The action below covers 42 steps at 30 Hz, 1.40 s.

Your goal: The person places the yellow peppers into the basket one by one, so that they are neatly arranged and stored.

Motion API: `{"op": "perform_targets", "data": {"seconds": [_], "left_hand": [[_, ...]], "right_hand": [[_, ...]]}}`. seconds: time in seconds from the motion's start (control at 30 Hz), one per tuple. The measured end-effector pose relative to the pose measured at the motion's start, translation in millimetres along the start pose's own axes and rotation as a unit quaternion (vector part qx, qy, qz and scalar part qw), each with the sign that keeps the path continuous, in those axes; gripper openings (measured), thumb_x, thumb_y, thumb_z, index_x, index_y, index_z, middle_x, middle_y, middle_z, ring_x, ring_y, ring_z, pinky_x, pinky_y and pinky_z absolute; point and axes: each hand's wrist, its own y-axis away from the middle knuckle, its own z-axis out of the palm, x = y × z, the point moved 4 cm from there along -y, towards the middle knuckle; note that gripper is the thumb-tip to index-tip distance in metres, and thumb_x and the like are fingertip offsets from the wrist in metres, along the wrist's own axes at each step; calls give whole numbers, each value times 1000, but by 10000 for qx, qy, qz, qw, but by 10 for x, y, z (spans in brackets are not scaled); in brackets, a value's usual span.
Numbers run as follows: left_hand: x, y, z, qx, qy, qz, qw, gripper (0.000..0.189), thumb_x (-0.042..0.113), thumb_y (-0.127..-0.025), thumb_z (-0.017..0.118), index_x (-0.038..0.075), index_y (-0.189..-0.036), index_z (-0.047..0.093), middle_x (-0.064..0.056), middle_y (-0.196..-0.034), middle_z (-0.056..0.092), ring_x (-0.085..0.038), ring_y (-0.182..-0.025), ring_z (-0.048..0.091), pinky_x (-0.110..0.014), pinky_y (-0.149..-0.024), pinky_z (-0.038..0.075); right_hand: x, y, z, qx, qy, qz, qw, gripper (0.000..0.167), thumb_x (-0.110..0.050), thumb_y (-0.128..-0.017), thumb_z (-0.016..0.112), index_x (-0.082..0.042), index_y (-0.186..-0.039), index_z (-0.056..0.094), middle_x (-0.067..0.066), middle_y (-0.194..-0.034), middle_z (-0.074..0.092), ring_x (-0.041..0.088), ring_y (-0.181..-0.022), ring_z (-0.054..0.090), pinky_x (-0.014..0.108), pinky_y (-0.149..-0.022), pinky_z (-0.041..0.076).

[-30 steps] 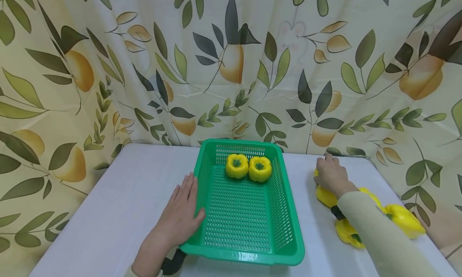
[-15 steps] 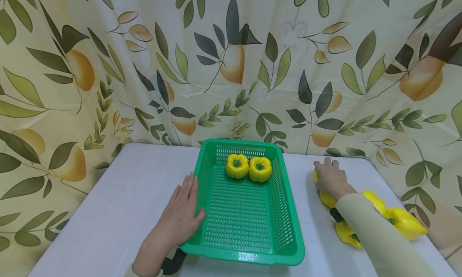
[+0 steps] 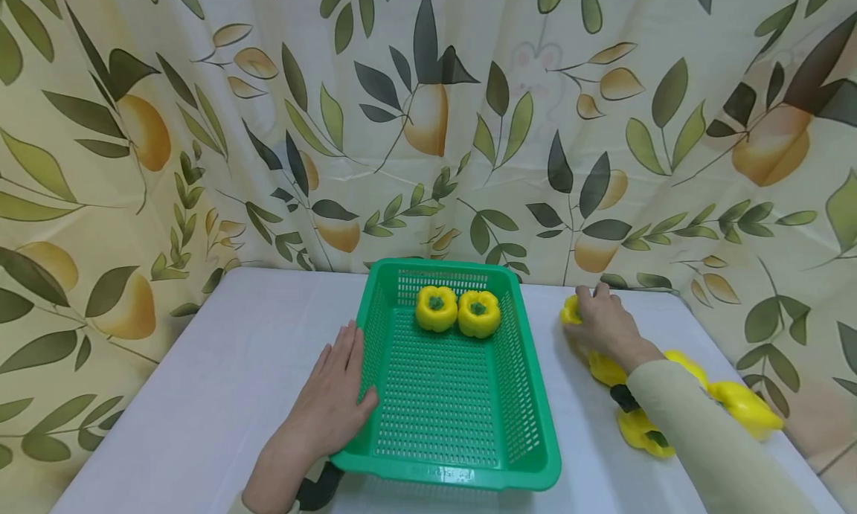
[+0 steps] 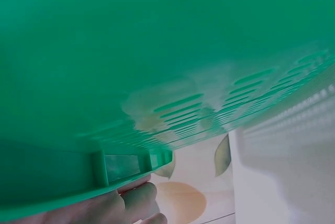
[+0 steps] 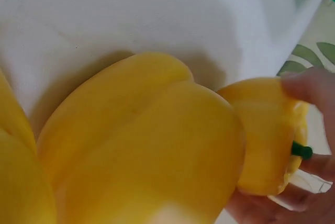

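Green and perforated, the basket (image 3: 445, 476) has a straight-fingered left hand (image 3: 332, 395) along its left side, seemingly steadying it, while the right hand (image 3: 611, 326) grips a yellow bell pepper (image 5: 261, 130) beyond its right.

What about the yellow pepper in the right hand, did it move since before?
Yes. In the head view, the right hand and its yellow pepper have shifted left, closer to the green basket.

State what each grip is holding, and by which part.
The right grip holds a yellow pepper by its sides, near the stem end. The left grip holds nothing; it rests on one side of the green basket.
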Motion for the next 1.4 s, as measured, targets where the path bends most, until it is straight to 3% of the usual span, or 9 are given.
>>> {"op": "perform_targets", "data": {"seconds": [0.2, 0.4, 0.53, 0.63, 0.7, 0.8, 0.97, 1.4], "left_hand": [[-7, 1, -4, 29, -6, -5, 10000, 77, 24, -95, 53, -5, -156, 15, -18, -167, 7, -32, -155, 9, -54, -124, 15], [-12, -7, -5, 100, 10, 29, 9999, 77, 24, -95, 54, -6, -155, 17, -19, -166, 8, -34, -154, 11, -55, -123, 17], [-16, -13, -2, 97, 6, 9, 10000, 78, 24, -94, 54, -6, -155, 17, -19, -166, 8, -34, -155, 11, -55, -124, 17], [-17, -13, -3, 74, 7, -4, 10000, 78, 24, -94, 54, -6, -155, 16, -19, -167, 8, -34, -155, 11, -55, -124, 16], [-17, -12, -4, 64, 7, -4, 10000, 77, 23, -94, 54, -6, -155, 16, -19, -167, 8, -34, -155, 11, -55, -124, 16], [-19, -13, -5, 55, -4, -4, 10000, 78, 24, -95, 54, -6, -155, 16, -18, -167, 7, -34, -155, 10, -55, -124, 16], [-17, -13, -3, 27, 29, -5, 10000, 78, 25, -95, 53, -6, -155, 16, -18, -167, 6, -34, -155, 9, -55, -124, 16], [-14, -14, -1, -49, -18, 9, 10000, 78, 25, -95, 53, -6, -156, 14, -18, -167, 5, -33, -155, 9, -54, -124, 16]], "right_hand": [[-50, -42, -26, -233, -259, -82, 9994, 72, -39, -89, 68, 9, -136, 43, 30, -120, 49, 35, -94, 53, 51, -80, 52], [-63, -68, -50, -581, -180, 22, 9981, 69, -46, -91, 60, 12, -127, 50, 24, -106, 59, 30, -86, 53, 38, -70, 49], [-81, -49, -62, -635, -148, 22, 9979, 71, -44, -93, 58, 12, -135, 48, 32, -122, 55, 36, -95, 55, 51, -82, 53], [-120, -28, -75, -585, -188, -236, 9978, 67, -38, -93, 61, 5, -143, 45, 35, -137, 46, 43, -109, 53, 65, -94, 47], [-146, -13, -81, -576, -249, -423, 9971, 60, -32, -93, 64, -2, -143, 49, 32, -137, 46, 45, -114, 52, 68, -95, 46], [-178, 5, -99, -532, -233, -615, 9964, 53, -27, -92, 67, -5, -138, 55, 30, -132, 50, 43, -110, 54, 65, -92, 49], [-188, 14, -111, -507, -196, -601, 9967, 52, -24, -90, 68, 0, -134, 57, 29, -126, 51, 37, -100, 56, 58, -90, 52], [-211, 81, -128, -352, -314, -919, 9947, 44, -15, -87, 72, -1, -128, 63, 26, -124, 56, 36, -102, 58, 58, -91, 51]]}}
